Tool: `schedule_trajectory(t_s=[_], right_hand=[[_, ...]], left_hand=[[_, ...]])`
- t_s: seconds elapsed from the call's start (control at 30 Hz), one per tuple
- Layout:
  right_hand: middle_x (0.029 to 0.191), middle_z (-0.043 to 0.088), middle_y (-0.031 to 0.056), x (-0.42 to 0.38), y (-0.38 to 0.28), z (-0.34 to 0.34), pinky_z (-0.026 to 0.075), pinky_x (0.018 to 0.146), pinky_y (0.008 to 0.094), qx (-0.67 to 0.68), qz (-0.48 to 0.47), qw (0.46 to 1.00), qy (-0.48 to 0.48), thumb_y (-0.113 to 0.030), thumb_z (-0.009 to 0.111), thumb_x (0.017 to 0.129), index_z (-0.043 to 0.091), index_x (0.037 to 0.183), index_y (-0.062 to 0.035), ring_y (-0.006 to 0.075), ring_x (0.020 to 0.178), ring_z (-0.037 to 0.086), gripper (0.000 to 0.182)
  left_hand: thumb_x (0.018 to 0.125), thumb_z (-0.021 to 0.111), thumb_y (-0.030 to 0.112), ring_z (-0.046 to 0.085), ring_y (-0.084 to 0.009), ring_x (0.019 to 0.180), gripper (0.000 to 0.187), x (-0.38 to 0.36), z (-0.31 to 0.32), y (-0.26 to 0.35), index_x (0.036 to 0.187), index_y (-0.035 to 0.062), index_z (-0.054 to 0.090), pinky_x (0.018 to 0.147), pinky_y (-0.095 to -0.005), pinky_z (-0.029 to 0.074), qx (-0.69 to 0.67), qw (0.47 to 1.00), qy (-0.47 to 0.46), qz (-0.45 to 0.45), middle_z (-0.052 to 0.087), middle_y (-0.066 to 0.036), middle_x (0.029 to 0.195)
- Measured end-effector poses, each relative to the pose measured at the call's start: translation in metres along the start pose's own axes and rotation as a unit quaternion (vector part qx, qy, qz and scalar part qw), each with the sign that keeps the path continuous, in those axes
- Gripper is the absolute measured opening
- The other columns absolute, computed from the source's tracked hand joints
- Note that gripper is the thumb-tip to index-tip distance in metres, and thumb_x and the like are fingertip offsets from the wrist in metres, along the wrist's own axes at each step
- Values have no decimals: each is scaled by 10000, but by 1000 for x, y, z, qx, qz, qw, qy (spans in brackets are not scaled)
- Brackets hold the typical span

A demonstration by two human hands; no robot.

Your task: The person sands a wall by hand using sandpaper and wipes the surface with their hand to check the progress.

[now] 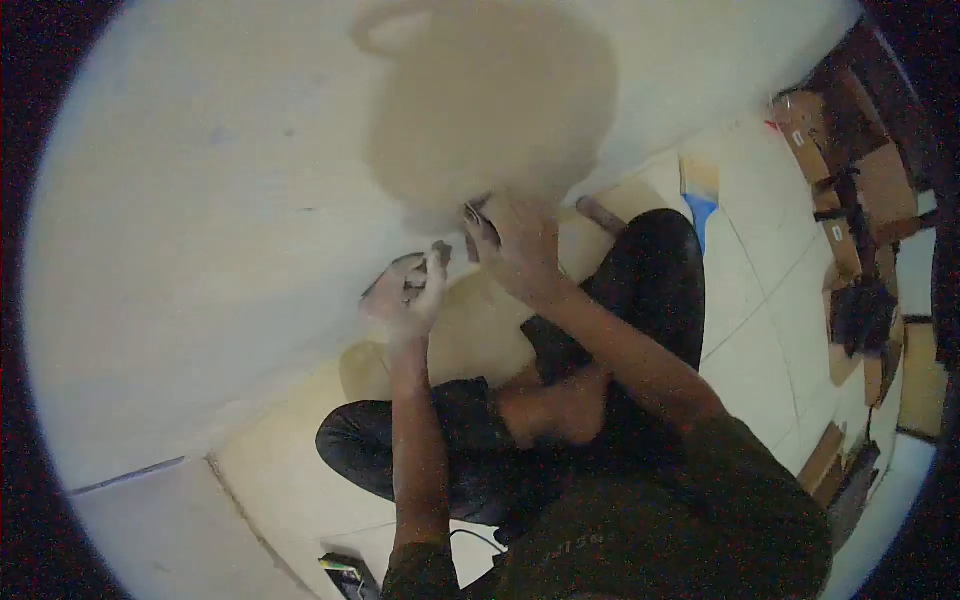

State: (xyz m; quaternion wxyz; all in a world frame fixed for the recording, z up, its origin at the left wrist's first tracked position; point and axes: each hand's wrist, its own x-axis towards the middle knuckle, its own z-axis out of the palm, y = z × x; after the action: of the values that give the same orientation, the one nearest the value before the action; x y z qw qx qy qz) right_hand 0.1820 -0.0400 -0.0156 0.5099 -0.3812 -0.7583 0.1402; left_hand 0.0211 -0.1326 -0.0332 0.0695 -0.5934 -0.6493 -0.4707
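Near the foot of the pale wall (pixel 250 200), my left hand (pixel 408 295) has its fingers curled around a small dark object (pixel 440 252) that I cannot make out clearly. To its right, my right hand (pixel 515 240) is closed on a dark, flat piece (pixel 478 222) close to the wall. The two hands are a short way apart. A large shadow falls on the wall above them. Blur hides the details of both held things.
A brush with a blue handle (pixel 704 212) lies on the tiled floor (pixel 760 290) to the right. Cardboard boxes (pixel 885 190) and dark items line the far right. My crossed legs (pixel 650 290) are below my hands. A small dark box (pixel 348 574) lies at the lower left.
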Motion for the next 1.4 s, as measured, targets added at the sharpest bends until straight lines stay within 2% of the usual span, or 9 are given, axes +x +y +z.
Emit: schedule_trajectory(t_s=[0.4,0.53,0.67,0.77,0.87,0.97,1.07,1.17,1.4], right_hand=[[779,656,106,12,-15,-12,504,619,424,-21,-38,999,3,-169,722,927,654,910,-65,313,677,632,125],[797,668,90,23,-23,-23,505,649,427,-45,-72,996,2,-164,713,934,660,914,-73,314,706,634,107],[834,677,90,2,7,-13,480,679,455,-99,-79,991,-45,-178,707,936,676,917,-90,322,796,629,96],[861,676,98,38,-38,-18,462,734,468,-151,-177,971,47,-207,704,934,686,917,-102,325,860,617,108],[866,674,95,20,-16,-18,445,773,457,-136,-75,988,-21,-210,700,927,691,926,-103,320,857,604,107],[850,665,86,3,7,-16,429,805,458,-187,-83,978,-49,-155,699,906,684,927,-103,319,835,603,59],[838,660,79,29,-35,-19,430,798,455,-144,-106,983,-31,-115,693,892,681,922,-102,321,829,607,35],[823,654,73,15,0,-14,427,787,456,-131,-103,986,-19,-97,690,886,678,911,-101,315,814,605,28],[804,625,119,29,-18,-21,409,756,468,-160,-77,984,-29,-170,690,928,641,882,-86,348,784,579,108]], left_hand=[[804,873,180,675,-137,491,159,-1,8,-8,824,133,723,480,-262,515,-32,998,54,14,720,-26,658],[799,882,218,658,-149,473,184,-3,6,0,799,137,716,489,-275,522,-1,997,11,-71,707,-23,640],[794,887,218,660,-162,474,192,-4,18,-27,780,129,717,489,-287,522,-64,996,67,16,702,-25,632],[792,887,213,677,-167,500,189,-12,18,-21,755,127,723,483,-291,518,-69,996,60,-1,713,-26,652],[803,881,225,691,-167,526,191,-1,13,-25,739,126,730,486,-292,522,-37,997,63,23,733,-27,686],[811,875,255,698,-158,539,202,-3,5,-17,749,131,728,501,-294,534,10,1000,30,-1,742,-26,695],[811,868,289,696,-148,539,208,-7,10,-16,767,150,721,522,-293,540,-6,999,25,-19,740,-16,684],[804,863,302,689,-149,535,202,-5,6,-16,769,171,713,529,-297,538,-20,999,48,8,733,-5,676],[801,860,302,662,-167,513,211,-7,15,-27,746,186,692,514,-317,523,-19,995,84,42,690,20,629]])
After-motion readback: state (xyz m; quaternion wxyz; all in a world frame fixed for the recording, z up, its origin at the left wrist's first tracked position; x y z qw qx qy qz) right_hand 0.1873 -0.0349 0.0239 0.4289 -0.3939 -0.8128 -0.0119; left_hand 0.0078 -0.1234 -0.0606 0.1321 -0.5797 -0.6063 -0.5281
